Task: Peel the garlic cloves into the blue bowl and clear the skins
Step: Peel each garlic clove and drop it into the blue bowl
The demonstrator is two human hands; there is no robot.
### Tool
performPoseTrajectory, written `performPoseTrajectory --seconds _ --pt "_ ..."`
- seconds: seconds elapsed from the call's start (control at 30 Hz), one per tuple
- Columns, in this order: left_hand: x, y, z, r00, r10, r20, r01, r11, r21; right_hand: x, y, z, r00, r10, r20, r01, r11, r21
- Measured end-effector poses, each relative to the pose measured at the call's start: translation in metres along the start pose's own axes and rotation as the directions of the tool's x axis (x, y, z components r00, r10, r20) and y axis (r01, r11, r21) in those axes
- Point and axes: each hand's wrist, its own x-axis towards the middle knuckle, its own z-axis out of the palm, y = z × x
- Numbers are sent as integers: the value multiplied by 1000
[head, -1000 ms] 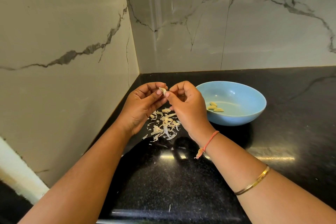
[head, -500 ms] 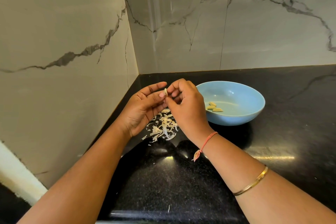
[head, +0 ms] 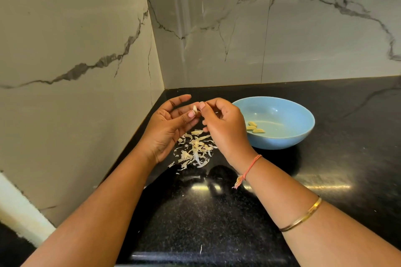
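Now | left hand and right hand pinch garlic clove | skins beneath | blue bowl beside

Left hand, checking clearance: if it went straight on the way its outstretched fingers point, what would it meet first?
The left hand would probably reach the marble back wall near the corner; nothing shows before it. The right hand lies just beside that line, and depth is unclear.

The left hand and right hand hold a garlic clove above the skins, beside the blue bowl.
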Motion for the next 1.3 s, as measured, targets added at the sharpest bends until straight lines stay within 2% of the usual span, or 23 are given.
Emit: performPoseTrajectory --seconds 0.1,0.27,0.73,0.87,1.07,1.3 --pt "-1 0 1 1000 7 -2 -7 1000 20 -1 -2 0 998 44 51 -48 996 76" --pt "-2 0 3 1000 -6 27 4 998 61 1 -1 -1 993 107 56 -114 983 143" --pt "-2 -1 6 998 -42 51 46 996 -76 0 -2 2 984 174 35 -178 964 196" --pt "-1 -2 5 999 -35 21 37 996 -86 0 -1 4 976 214 25 -215 957 196" --pt "1 -4 1 998 1 -63 -4 999 -50 -2 -4 2 987 158 6 -157 973 167" --pt "1 -4 2 996 60 -61 -58 998 31 -1 -4 0 993 114 16 -115 980 163"
